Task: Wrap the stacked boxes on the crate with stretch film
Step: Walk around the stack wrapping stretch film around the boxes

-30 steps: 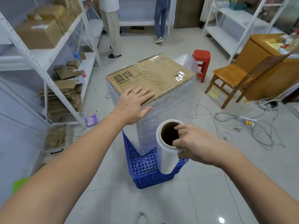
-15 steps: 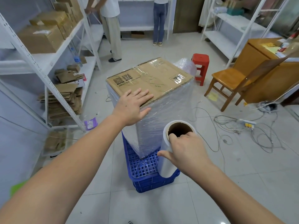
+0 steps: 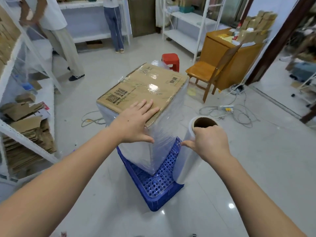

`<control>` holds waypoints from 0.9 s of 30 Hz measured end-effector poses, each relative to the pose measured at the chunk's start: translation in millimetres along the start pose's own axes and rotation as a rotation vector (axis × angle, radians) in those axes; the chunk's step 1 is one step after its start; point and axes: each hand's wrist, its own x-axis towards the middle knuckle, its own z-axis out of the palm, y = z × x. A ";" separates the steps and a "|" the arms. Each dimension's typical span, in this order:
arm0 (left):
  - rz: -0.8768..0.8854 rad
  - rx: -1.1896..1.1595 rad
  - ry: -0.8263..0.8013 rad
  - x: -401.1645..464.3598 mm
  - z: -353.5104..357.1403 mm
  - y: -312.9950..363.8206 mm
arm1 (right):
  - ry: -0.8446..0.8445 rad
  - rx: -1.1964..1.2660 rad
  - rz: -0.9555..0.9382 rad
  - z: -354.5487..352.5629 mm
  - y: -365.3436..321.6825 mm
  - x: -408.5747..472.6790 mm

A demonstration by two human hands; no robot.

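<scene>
a person's left hand (image 3: 136, 123) lay flat on the near corner of the stacked boxes (image 3: 145, 93) at the centre of the frame, its fingers (image 3: 145, 106) straight and spread wide across the cardboard top, the thumb reaching down over the film-covered corner edge. the boxes, their sides already sheathed in clear stretch film, stood on a blue perforated crate (image 3: 159, 182) on the pale tiled floor (image 3: 256, 168), just below centre.

to the right of centre, the right hand (image 3: 208, 142) gripped the upper end of a stretch film roll (image 3: 186, 161), its fingers hooked over the rim of the brown cardboard core and the thumb pressed against the roll's outer side. the roll hung nearly upright, tilted a little, just beside the right face of the wrapped stack, its lower end in front of the crate's right edge. whether a sheet of film ran from the roll to the boxes could not be told.

behind the stack, toward upper centre, stood a red stool (image 3: 171, 60); a wooden chair (image 3: 210, 72) and a wooden cabinet (image 3: 227, 55) filled the upper right. white cables (image 3: 239, 113) lay tangled on the floor at mid right. white metal shelving (image 3: 25, 130) with flattened cardboard (image 3: 25, 142) ran down the left edge. two other people (image 3: 58, 31) stood at the top left, seen only from the torso down.
</scene>
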 end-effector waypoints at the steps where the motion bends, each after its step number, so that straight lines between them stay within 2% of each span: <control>1: 0.026 0.004 0.002 1.2 1.1 -4.5 | -0.006 -0.006 0.009 0.5 -5.1 1.1; 8: 0.100 0.047 0.083 0.8 5.9 -14.2 | -0.038 0.009 -0.015 0.9 -35.2 -24.7; 16: 0.079 0.014 0.067 6.3 0.6 -20.8 | -0.084 0.089 -0.250 -7.4 -44.1 -34.6; 19: 0.079 0.017 0.059 7.4 0.0 -19.9 | -0.134 0.129 -0.309 -22.8 -55.0 -42.4; 23: 0.073 0.022 0.063 6.3 2.1 -17.2 | -0.226 0.185 -0.486 -23.2 -76.6 -54.8; 27: 0.065 0.023 0.071 4.4 4.3 -12.4 | -0.135 0.091 -0.599 -15.0 -90.8 -63.5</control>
